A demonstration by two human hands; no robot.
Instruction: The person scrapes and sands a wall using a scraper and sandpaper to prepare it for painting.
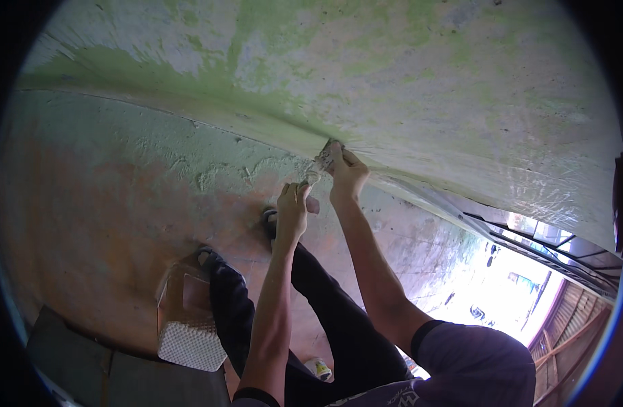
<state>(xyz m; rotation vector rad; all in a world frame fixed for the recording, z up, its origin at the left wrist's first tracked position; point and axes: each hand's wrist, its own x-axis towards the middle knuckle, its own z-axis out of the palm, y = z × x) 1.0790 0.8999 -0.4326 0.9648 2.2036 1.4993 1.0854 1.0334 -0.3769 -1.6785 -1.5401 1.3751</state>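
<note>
The right hand (347, 173) is clenched on a scraper (327, 156), whose blade end is pressed to the wall (420, 88) right at the seam where the wall meets the floor (101, 190). Just below it, the left hand (292, 211) is closed around the handle of a second tool (310, 182); its working end is too blurred to make out, though it points up at the same spot, just beside the scraper. Both forearms run up from the lower edge and hide part of the floor behind them. The wall is patchy, green and whitish. The floor is rough, reddish, with pale plaster smears near the seam. Under the arms lie the person's legs in dark trousers, feet (213, 261) toward the seam. Beside the left leg sits a brown box (182, 298) with a white dimpled pad (190, 346). A small can (320, 369) lies near the thighs.
</note>
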